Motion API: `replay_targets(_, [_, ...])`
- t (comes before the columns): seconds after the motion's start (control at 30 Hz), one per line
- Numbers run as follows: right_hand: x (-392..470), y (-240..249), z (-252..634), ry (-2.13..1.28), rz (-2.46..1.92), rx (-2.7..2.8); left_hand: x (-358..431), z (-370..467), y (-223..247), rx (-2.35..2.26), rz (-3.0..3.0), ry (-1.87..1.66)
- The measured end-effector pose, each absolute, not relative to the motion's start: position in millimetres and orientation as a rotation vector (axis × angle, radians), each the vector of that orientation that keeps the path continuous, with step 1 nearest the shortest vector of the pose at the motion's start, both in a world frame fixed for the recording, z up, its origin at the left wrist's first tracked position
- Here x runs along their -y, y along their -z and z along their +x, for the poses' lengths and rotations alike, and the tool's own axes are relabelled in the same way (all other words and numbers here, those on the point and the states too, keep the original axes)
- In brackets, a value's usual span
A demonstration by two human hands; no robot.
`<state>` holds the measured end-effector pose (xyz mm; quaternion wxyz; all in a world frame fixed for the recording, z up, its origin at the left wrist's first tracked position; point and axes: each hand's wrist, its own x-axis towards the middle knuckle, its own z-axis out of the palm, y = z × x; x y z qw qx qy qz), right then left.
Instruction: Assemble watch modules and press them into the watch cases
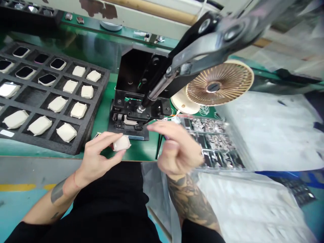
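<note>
My left hand [97,155] pinches a white watch case [122,143] between thumb and fingertips, in front of a black press fixture [143,111]. Another pale piece [130,120] sits inside the fixture, partly hidden by its black parts. My right hand [178,146] is just right of the fixture, slightly blurred, with the index finger reaching toward it and the other fingers curled in. Something small and dark purple shows under that finger; I cannot make out what it is. The fixture's metal lever [202,50] rises up and to the right.
A dark foam tray [83,135] on the left holds several white watch cases and dark-screened watches in compartments. Behind my right hand stand a round fan [220,82] and a clear divided box [246,148] of small metal parts. White sheeting [273,131] covers the right side.
</note>
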<state>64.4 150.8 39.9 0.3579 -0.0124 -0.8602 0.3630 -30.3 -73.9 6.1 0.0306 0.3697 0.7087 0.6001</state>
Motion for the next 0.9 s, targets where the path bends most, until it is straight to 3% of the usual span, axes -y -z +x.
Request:
replay_targets(0.27, [-141.3,-2.5,23.1,-0.532,-0.015,2.854,71.3,-39.8,-10.0,-2.29,1.301,-1.749])
replay_targets(0.47, [-128.4,-5.9,43.6,-0.783,-0.115,2.557,71.2,-37.5,-8.5,-2.658,1.494,-1.451])
replay_targets(0.73, [-140.0,-22.6,89.8,-0.771,-0.247,2.309,9.3,-55.1,-28.5,-2.871,1.356,-0.412])
replay_targets(0.9, [-147.6,-30.9,89.9,-0.657,-0.232,2.239,10.0,-53.8,-39.9,-2.705,1.356,-0.43])
